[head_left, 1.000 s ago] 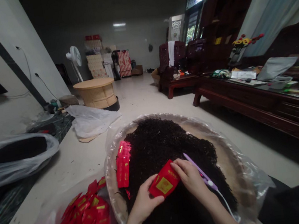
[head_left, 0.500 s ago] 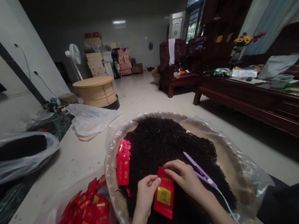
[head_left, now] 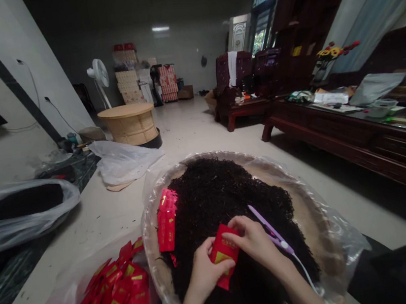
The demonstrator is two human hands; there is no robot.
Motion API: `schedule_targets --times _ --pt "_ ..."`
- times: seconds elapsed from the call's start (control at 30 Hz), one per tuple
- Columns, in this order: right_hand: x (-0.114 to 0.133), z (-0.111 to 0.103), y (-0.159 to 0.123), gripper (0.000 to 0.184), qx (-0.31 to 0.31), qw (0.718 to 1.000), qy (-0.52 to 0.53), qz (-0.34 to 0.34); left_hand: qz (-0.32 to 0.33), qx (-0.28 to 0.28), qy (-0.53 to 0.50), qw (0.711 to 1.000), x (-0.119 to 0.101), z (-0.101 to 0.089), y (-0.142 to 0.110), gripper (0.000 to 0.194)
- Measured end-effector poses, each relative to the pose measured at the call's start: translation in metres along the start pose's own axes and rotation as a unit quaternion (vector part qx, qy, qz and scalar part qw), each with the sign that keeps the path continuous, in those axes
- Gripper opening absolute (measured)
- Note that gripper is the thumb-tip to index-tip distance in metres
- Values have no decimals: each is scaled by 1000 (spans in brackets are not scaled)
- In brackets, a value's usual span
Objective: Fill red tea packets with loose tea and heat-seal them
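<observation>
Both of my hands hold one red tea packet (head_left: pixel 225 243) with gold print, tilted above a heap of dark loose tea leaves (head_left: pixel 223 184). My left hand (head_left: pixel 207 269) grips its left side, thumb across the gold label. At the upper right edge, my right hand (head_left: pixel 250 237) pinches the packet between thumb and fingers. The tea lies in a wide round basket (head_left: pixel 323 215) lined with clear plastic. Just right of my right hand, a purple hand-held heat sealer (head_left: pixel 273 233) with a white cord rests on the tea. Flat red packets (head_left: pixel 167 224) are stacked at the basket's left side.
Left of the basket, a plastic bag holds several red packets (head_left: pixel 118 299). Farther left is an open bag of dark tea (head_left: pixel 18 202). A round wooden table (head_left: pixel 129 122) and a white fan (head_left: pixel 100 74) stand beyond. A long dark wooden table (head_left: pixel 339 135) runs along the right.
My left hand has shifted from pinching the packet's upper left edge to wrapping its side, thumb now over the label. The packet has risen slightly and moved right.
</observation>
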State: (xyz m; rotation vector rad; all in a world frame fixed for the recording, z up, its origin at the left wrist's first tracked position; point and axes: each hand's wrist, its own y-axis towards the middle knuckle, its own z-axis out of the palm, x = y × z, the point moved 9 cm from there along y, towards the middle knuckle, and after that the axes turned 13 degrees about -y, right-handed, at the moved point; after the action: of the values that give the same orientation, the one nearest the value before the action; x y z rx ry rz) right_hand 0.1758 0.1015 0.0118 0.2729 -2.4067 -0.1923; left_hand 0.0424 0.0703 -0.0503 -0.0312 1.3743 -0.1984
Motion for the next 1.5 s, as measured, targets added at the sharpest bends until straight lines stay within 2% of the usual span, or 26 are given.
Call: schedule_targets --times 0.07,0.13,0.2,0.27,0.33,0.4,0.47,0.53,0.6,0.7,0.8,0.9,0.97,1.03,1.13,1.2,1.3,1.33,1.43,1.5 --pt "3 2 0 23 20 999 -34 -12 35 -21 101 994 -5 -6 0 40" --pt "7 7 -1 25 39 998 -29 -33 109 -46 209 971 -16 -9 -2 49" --pt "10 14 -1 22 42 998 -11 -51 220 -84 309 922 -33 -7 -12 62" --pt "12 22 -2 18 45 997 -5 -56 311 -121 393 857 -44 1 -24 65" --pt "13 29 -5 17 42 998 -17 -43 349 -154 449 808 -47 7 -33 59" --pt "17 30 -9 17 17 998 -43 -36 359 -183 469 786 -46 8 -38 51" --pt "26 23 -15 16 -40 996 -72 -44 363 -197 457 788 -44 5 -39 45" --pt "38 13 -22 13 -102 988 -85 -75 363 -197 431 802 -43 0 -36 41" --pt "44 6 -27 14 -139 982 -72 -110 360 -196 408 816 -42 -8 -33 39" --pt "25 1 -24 22 -146 983 -35 -107 349 -202 387 829 -40 -22 -28 40" --pt "-12 11 -11 29 -99 992 -65 -49 348 -202 372 836 -40 -34 -25 41" --pt "-31 43 -5 61 43 987 -153 -5 349 -205 368 837 -39 -41 -22 41" --pt "-26 62 -7 73 121 972 -203 1 346 -212 370 835 -38 -46 -21 40" --pt "-8 72 -11 73 157 956 -249 -20 343 -219 373 834 -39 -50 -20 39" --pt "23 79 -15 55 162 939 -292 -81 338 -228 375 833 -42 -56 -21 38" --pt "34 81 -15 48 156 935 -299 -111 335 -232 376 832 -45 -59 -21 38" --pt "32 83 -12 58 142 932 -319 -101 333 -232 378 832 -47 -61 -21 38" --pt "29 83 -10 56 140 931 -325 -92 334 -229 379 832 -46 -60 -21 38" --pt "23 84 -8 31 142 933 -320 -82 340 -219 383 830 -44 -58 -21 40" --pt "19 79 -6 28 134 942 -296 -78 341 -215 385 830 -42 -57 -21 42"
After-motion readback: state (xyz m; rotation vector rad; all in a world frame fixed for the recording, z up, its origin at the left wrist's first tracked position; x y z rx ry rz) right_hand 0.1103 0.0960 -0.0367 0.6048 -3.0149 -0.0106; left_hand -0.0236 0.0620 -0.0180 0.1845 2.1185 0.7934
